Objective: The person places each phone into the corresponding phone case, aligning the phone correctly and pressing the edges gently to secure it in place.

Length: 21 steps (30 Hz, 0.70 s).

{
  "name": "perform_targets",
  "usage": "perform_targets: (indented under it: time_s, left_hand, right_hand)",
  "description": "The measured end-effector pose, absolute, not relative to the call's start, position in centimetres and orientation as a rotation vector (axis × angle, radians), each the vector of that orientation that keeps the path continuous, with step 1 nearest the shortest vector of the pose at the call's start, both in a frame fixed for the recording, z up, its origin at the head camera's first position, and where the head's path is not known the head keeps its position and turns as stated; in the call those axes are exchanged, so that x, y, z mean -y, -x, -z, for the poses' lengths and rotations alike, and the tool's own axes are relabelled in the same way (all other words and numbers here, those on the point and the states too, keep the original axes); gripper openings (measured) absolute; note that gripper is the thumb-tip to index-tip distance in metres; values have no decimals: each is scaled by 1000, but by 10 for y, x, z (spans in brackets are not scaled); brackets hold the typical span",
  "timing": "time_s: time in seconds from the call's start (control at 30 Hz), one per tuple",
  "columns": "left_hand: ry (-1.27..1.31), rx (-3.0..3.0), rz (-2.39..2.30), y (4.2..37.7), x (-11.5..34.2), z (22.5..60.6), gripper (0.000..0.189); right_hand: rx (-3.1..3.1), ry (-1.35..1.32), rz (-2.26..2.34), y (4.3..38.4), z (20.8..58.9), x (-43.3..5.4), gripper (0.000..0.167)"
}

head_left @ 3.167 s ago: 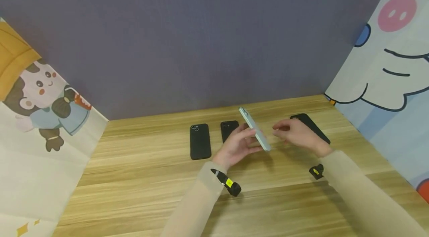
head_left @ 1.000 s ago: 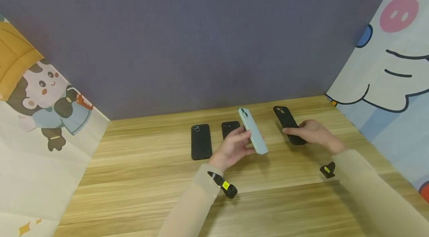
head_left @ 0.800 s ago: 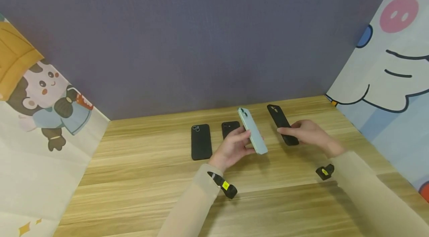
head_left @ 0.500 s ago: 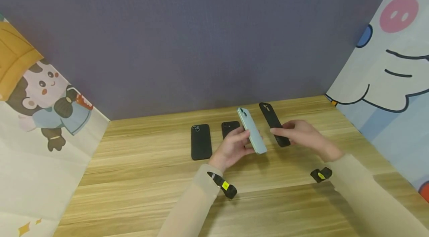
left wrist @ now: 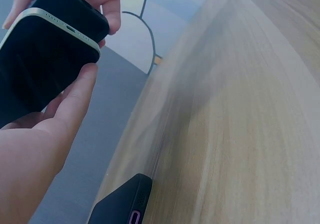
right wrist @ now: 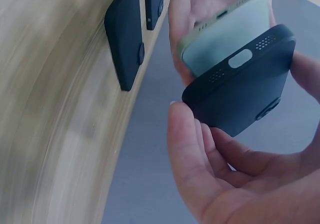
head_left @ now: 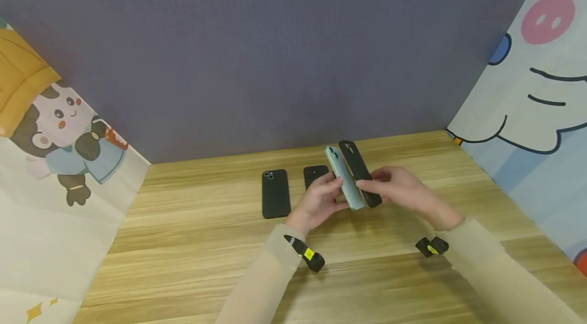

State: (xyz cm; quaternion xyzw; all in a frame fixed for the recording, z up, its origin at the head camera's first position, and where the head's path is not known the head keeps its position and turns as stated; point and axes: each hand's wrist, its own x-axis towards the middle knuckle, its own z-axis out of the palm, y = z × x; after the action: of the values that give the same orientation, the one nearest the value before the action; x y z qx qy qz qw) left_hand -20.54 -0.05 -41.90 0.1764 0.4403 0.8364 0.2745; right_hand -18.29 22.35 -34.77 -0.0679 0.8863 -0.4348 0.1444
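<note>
In the head view my left hand (head_left: 317, 200) holds a pale green phone (head_left: 345, 180) by its edges, tilted, above the table. Its dark screen side (left wrist: 42, 64) faces the left wrist camera. My right hand (head_left: 405, 192) pinches a black phone case (head_left: 359, 171) between thumb and fingers. The case is close along the phone's right side, over its back. From the right wrist view, the case (right wrist: 242, 91) overlaps part of the phone's back (right wrist: 227, 44), with port and speaker holes at its end. Whether they touch is hard to tell.
Two phones in black cases lie on the wooden table (head_left: 192, 242): one at left (head_left: 275, 194), the other (head_left: 315, 173) partly hidden behind my left hand. A grey partition (head_left: 275, 59) rises behind. Printed panels (head_left: 536, 105) flank both sides.
My right hand has picked up the black case from the table's right side and carried it left to the phone. My left hand has turned the phone slightly, showing more of its back.
</note>
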Motion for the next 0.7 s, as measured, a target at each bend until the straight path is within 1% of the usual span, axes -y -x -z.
perform_targets:
  time_s: [0.17,0.4,0.6,0.7]
  left_hand:
    - [-485,-1192,-2254,206,0,420,55]
    - [-489,-1182,-2251,204,-2,417,57]
    - [-502,-1159,-2258,202,-1,416,54]
    - [-516,-1146,-2259,203,-1,417,57]
  right_hand:
    - [-2557,221,1303,180,350,-217,84]
    - [-2566,224,1333,178,352,-207,81]
    - [-2568,230,1341,177,352,-202,80]
    - [-2573,239,1339,178,352,-201,80]
